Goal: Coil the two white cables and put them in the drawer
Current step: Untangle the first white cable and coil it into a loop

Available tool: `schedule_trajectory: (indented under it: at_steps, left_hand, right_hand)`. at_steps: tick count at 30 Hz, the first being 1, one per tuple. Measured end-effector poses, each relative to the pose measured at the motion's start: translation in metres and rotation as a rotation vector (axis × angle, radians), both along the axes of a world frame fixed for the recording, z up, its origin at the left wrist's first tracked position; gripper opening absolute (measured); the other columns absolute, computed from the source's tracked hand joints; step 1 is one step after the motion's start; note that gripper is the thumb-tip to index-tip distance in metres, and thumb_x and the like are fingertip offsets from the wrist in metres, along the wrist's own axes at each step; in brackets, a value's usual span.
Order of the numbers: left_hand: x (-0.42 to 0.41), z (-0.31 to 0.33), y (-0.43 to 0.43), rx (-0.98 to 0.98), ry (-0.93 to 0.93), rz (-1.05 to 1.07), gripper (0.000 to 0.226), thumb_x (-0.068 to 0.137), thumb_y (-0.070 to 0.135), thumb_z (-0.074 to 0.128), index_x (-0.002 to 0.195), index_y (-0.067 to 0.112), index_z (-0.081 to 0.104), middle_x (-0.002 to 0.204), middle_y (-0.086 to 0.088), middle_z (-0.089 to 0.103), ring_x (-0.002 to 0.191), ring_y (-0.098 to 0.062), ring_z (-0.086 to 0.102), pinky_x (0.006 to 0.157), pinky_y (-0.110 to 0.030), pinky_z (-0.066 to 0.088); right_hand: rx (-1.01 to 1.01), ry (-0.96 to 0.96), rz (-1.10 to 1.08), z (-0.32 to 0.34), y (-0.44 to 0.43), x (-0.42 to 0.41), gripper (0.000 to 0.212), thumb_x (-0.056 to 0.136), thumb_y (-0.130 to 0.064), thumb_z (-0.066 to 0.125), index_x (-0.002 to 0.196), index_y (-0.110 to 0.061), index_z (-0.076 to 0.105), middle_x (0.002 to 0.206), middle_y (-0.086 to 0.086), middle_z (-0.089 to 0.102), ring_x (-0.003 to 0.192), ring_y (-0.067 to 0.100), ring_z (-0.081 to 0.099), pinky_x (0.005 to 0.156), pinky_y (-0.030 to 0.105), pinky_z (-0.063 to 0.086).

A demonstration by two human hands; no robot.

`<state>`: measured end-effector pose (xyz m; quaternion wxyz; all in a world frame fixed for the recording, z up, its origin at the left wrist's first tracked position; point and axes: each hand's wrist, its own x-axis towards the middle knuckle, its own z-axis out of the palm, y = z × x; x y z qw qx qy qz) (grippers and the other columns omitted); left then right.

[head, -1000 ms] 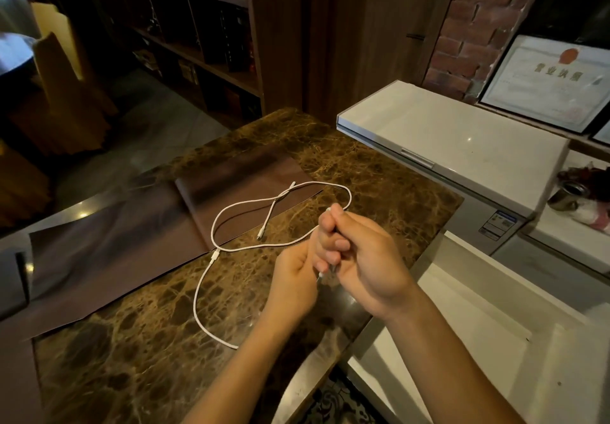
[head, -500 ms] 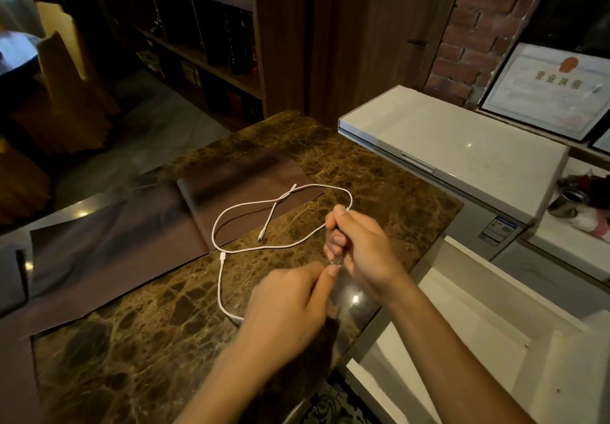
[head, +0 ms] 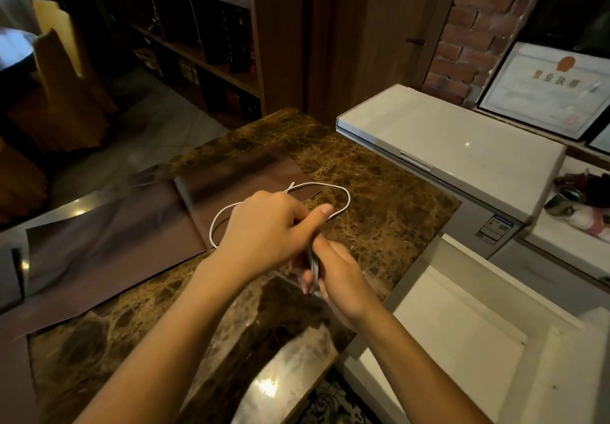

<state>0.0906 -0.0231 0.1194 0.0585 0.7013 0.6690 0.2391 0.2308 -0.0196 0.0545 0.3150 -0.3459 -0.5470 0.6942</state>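
1. Coiling has begun: both hands meet over the brown marble table, near its right edge.
2. The left hand is curled shut around the cable, with the thumb sticking out to the right.
3. The right hand is just below it, closed on a few strands pinched together. They look like thin pale lines between the fingers.
4. The rest of the cable lies on the table behind the hands. It makes one big, loose loop, partly on a dark mat.
5. The loop is longer from left to right than from front to back. One end pokes up near the top of the loop, pointing away from the person.
6. I see only one cable clearly. I cannot tell if the second one is there too.
7. The cable looks thin, light and floppy. I think it will bend any way and will not break if held softly.
8. It may spring open if let go. A good place to hold is across all the turns at once.
9. The white drawer stands open on the right, close by, with nothing in the part that shows.
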Motion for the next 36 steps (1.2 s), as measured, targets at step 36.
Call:
schedule_trajectory:
  at_steps: [36]
  left_hand:
    - [0.053, -0.061, -0.043, -0.156, -0.692, -0.017, 0.034, 0.106, 0.030, 0.047, 0.077, 0.025, 0.065, 0.055, 0.014, 0.055, 0.051, -0.003, 0.047, 0.053, -0.018, 0.035]
  right_hand:
    - [-0.090, 0.286, -0.045, 0.050, 0.044, 0.010, 0.036, 0.109, -0.029, 0.039, 0.085, -0.010, 0.058, 0.060, -0.003, 0.046, 0.057, 0.012, 0.044, 0.060, 0.030, 0.041]
